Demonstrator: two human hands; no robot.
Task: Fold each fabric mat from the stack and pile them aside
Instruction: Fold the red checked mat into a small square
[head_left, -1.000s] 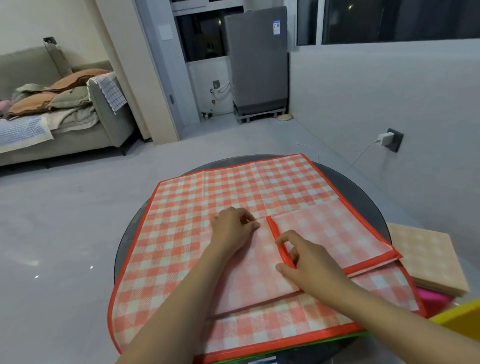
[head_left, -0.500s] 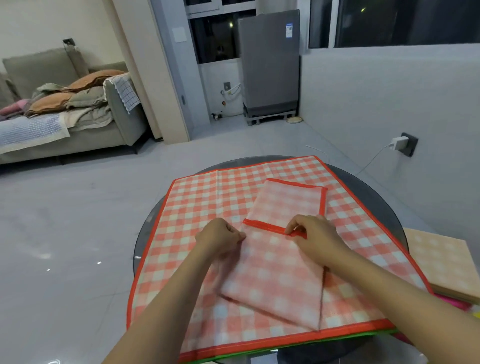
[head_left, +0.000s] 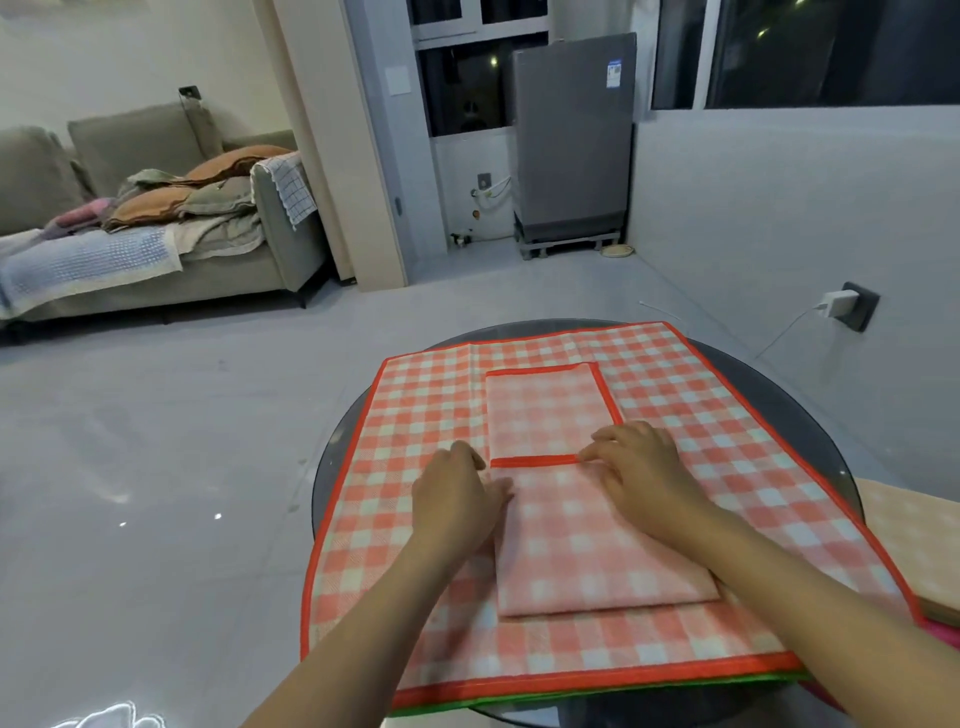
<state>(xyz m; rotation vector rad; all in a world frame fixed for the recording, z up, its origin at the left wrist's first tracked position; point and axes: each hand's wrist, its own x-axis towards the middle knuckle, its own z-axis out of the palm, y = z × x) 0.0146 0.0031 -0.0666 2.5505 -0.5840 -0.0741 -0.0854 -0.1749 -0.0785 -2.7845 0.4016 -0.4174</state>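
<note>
A folded pale pink checked mat (head_left: 582, 545) with an orange hem lies lengthwise on a spread orange-checked mat (head_left: 415, 415), the top of a stack on the round dark glass table (head_left: 810, 395). My left hand (head_left: 457, 499) holds the folded mat's left edge, with the thumb on top of the fabric. My right hand (head_left: 644, 473) has its curled fingertips pinching the orange hem that runs across the folded mat's middle. Both forearms reach in from below.
A pile of folded mats (head_left: 909, 540), a tan checked one on top, sits at the table's right edge. A green mat edge (head_left: 519, 706) shows under the spread mat. Grey floor, a sofa (head_left: 156, 249) and a fridge (head_left: 571, 140) lie beyond.
The folded mat has been turned from lying sideways to pointing away from me and squared up. Both hands turned with it and kept their hold.
</note>
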